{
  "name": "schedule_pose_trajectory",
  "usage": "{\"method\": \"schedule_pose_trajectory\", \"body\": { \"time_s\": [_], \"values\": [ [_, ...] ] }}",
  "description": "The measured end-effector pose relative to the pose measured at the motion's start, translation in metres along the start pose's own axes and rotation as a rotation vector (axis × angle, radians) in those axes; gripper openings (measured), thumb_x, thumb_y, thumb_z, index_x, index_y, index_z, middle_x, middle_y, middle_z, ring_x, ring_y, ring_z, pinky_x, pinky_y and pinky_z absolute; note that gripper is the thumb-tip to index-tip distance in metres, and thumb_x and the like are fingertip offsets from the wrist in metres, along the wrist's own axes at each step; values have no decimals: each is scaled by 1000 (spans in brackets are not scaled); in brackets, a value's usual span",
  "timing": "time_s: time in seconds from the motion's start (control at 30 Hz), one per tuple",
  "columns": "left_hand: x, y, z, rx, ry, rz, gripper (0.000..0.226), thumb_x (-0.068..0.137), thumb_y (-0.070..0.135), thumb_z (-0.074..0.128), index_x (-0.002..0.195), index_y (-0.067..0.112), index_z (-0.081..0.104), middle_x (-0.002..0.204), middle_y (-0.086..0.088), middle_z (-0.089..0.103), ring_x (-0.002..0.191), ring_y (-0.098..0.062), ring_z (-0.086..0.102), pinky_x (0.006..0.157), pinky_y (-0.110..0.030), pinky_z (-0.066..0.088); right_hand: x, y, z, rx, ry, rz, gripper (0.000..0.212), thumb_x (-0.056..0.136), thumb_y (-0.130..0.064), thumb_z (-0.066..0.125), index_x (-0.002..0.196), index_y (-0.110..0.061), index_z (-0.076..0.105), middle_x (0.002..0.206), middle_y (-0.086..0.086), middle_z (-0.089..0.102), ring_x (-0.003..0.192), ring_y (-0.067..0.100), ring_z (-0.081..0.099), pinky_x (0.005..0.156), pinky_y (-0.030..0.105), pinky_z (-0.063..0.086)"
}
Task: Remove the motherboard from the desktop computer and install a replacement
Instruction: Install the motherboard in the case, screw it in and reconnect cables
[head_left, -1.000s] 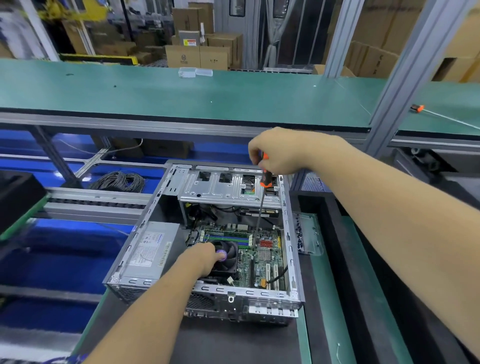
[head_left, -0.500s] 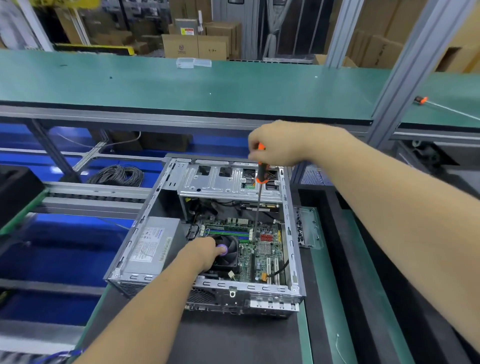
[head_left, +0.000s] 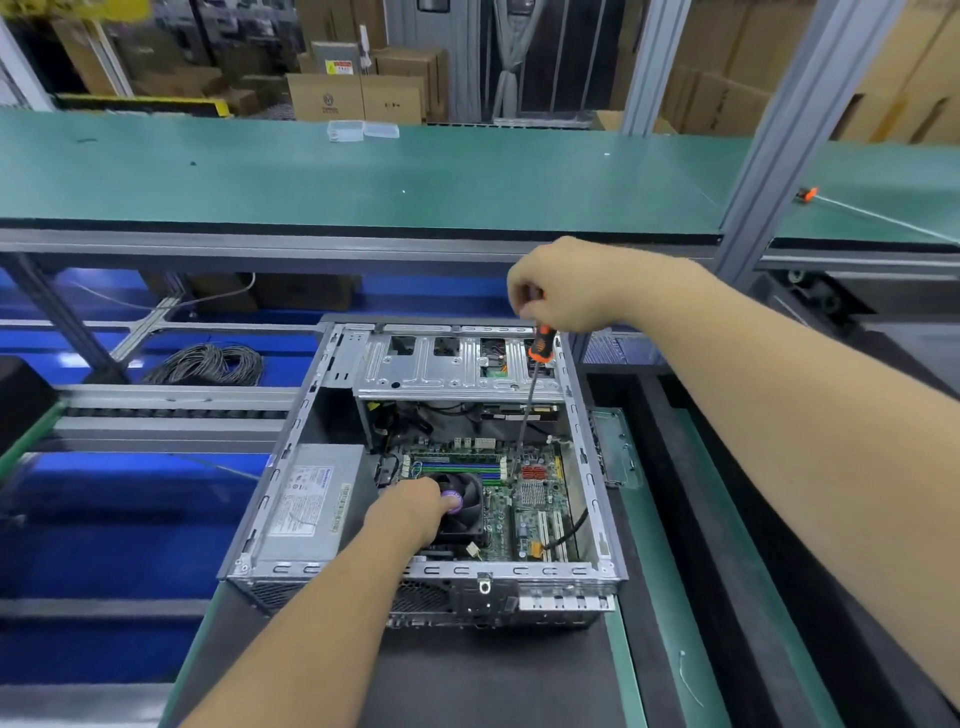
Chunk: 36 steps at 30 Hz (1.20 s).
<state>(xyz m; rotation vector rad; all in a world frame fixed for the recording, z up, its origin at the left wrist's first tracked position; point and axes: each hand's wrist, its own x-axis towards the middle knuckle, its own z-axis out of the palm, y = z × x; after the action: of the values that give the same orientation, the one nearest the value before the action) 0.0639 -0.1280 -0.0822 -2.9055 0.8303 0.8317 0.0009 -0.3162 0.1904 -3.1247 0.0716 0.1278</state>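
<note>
Open grey sheet-metal desktop computer case (head_left: 592, 483) lies on its side on the dark mat of the counter (head_left: 498, 675), near the counter's front edge, side panel off, inside facing up. Green motherboard (head_left: 524, 506) is seated flat on the case floor, right half of the case, next to the silver power supply box (head_left: 311, 501) on the left.

Right hand (head_left: 563, 288) is closed around the handle of a long-shaft orange-and-black screwdriver (head_left: 540, 351), held above the silver drive cage (head_left: 457, 366) at the far end of the case. Shaft runs down steeply past the cage; tip lands on the board near the far right, beside the red connectors. Whether the tip sits in a screw head: too small to tell.

Left hand (head_left: 410, 506) rests on the black CPU cooler fan (head_left: 465, 512), fingers curled over its near-left edge, looks like bracing the board or case. Purple hub sticker shows just past the fingers.

Step in hand, as I judge it: removal phase, undoing a motherboard mounting screw. Board not out yet; a black cable (head_left: 569, 532) is plugged in at the near right corner.

Next move calls for: keeping the driver straight on the screw, turning it out, lifting the screw clear without dropping it into the case. Then other screws and cables likely need freeing before any lift. No replacement board in view.
</note>
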Motion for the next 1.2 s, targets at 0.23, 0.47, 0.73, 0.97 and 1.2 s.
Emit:
{"method": "schedule_pose_trajectory", "body": {
  "time_s": [0.23,0.47,0.73,0.97,1.2],
  "values": [
    [-5,2,-2,-30,17,1,33,106,41,41,93,12,48,80,-3,53,85,-28,57,76,-37,46,-3,-3,1,34,6,87,33,98,-47,52,100,-14,54,84,3,54,64,15,49,56,33,37],
    [-8,4,-4,-92,12,-23,42,106,44,42,75,16,42,74,-2,48,81,-27,54,73,-35,42,3,-1,-4,-108,-66,125,50,98,-54,47,86,-7,59,71,6,65,59,24,65,64,33,52],
    [-11,5,-6,-111,11,-29,43,105,46,42,76,15,44,74,-1,49,79,-26,55,73,-36,43,3,2,5,-55,12,77,44,97,-56,49,104,-14,58,93,3,62,74,20,56,61,31,39],
    [-10,4,-5,-132,15,-26,42,104,47,44,76,17,43,74,0,48,81,-27,55,73,-35,44,2,-4,1,16,-29,88,44,96,-51,54,110,-10,58,78,-1,61,59,13,55,53,28,38],
    [-11,4,-5,-123,11,-23,35,105,43,44,86,15,47,80,-2,51,83,-27,56,74,-36,45,0,1,0,67,-51,45,20,93,-30,63,109,-22,54,89,-7,59,67,9,55,62,32,45]
  ]
}}
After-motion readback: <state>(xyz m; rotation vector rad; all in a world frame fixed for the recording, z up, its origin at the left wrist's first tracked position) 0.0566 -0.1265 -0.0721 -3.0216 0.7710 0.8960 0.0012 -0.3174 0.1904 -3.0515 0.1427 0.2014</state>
